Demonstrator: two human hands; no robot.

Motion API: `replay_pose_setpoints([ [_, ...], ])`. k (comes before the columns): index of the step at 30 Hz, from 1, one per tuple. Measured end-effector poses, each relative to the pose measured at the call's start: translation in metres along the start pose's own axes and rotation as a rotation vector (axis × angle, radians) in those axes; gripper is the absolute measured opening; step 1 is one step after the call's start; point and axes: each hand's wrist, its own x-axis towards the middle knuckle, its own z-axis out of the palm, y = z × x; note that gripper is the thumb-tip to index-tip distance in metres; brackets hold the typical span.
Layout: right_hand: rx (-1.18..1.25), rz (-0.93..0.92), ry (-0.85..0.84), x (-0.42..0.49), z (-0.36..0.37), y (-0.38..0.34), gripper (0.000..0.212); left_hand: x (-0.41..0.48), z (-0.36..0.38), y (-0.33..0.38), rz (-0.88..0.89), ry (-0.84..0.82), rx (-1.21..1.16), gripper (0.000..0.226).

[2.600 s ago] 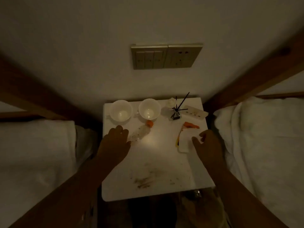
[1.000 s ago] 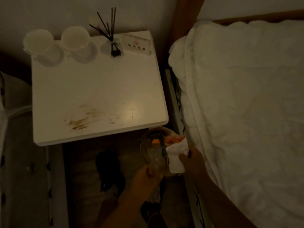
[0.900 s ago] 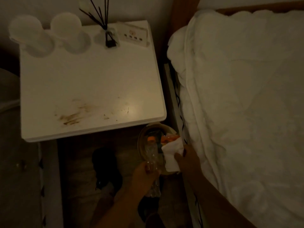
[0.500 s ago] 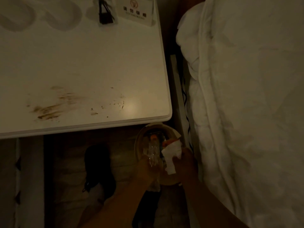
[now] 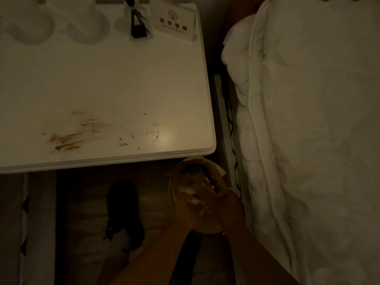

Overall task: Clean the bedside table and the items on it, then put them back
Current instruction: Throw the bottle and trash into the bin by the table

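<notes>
The white bedside table (image 5: 115, 83) carries brown smears (image 5: 67, 138) and crumbs near its front edge. At its back stand two white cups (image 5: 86, 23), a reed diffuser (image 5: 138, 29) and a small sign card (image 5: 174, 22). Both my hands are low over a round waste bin (image 5: 176, 175) on the floor, right of the table's front corner. My left hand (image 5: 184, 212) and my right hand (image 5: 229, 208) are close together and blurred. Bits of white tissue (image 5: 193, 200) show between them, at my right hand's fingers. A pale, shiny blur inside the bin may be the plastic bottle.
A bed with a white duvet (image 5: 308, 140) fills the right side, and a dark cable (image 5: 233, 145) runs down the gap beside it. My dark shoe (image 5: 123, 210) is on the wood floor under the table's front edge. Another bed edge lies at far left.
My hands took the bottle and the tissue with wrappers off the table and carried them down to the bin. Since half a second ago both hands have sunk lower over it.
</notes>
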Motion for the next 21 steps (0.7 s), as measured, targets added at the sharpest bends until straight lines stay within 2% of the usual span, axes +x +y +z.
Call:
replay_pose_setpoints([
  [1, -0.001, -0.003, -0.024, -0.004, -0.002, -0.004, 0.026, 0.0, -0.004, -0.005, 0.074, -0.044, 0.073, 0.034],
  [2, 0.009, 0.001, -0.031, -0.007, -0.004, -0.008, 0.024, -0.007, -0.006, 0.003, -0.002, -0.078, 0.039, 0.019],
  [3, 0.009, -0.012, -0.036, -0.012, -0.007, -0.015, 0.02, -0.016, -0.009, 0.008, 0.038, -0.091, 0.045, 0.007],
  [4, 0.009, -0.031, -0.029, -0.017, -0.009, -0.02, 0.016, -0.024, -0.013, 0.015, 0.05, -0.062, 0.066, 0.02],
  [5, 0.002, -0.05, -0.025, -0.022, -0.012, -0.025, 0.014, -0.031, -0.018, 0.018, 0.141, -0.078, 0.127, 0.026],
  [7, -0.001, -0.08, -0.007, -0.034, -0.016, -0.039, 0.009, -0.056, -0.032, 0.037, 0.195, -0.102, 0.176, 0.025],
  [9, 0.006, -0.108, 0.008, -0.048, -0.021, -0.058, 0.006, -0.071, -0.048, 0.054, 0.251, -0.055, 0.26, 0.023],
  [14, -0.051, -0.175, -0.019, -0.091, -0.031, -0.116, 0.019, -0.124, -0.102, 0.111, 0.374, 0.038, 0.38, 0.01],
  [21, -0.065, -0.376, -0.051, -0.148, -0.04, -0.21, 0.012, -0.191, -0.172, 0.177, 0.538, 0.155, 0.48, 0.008],
])
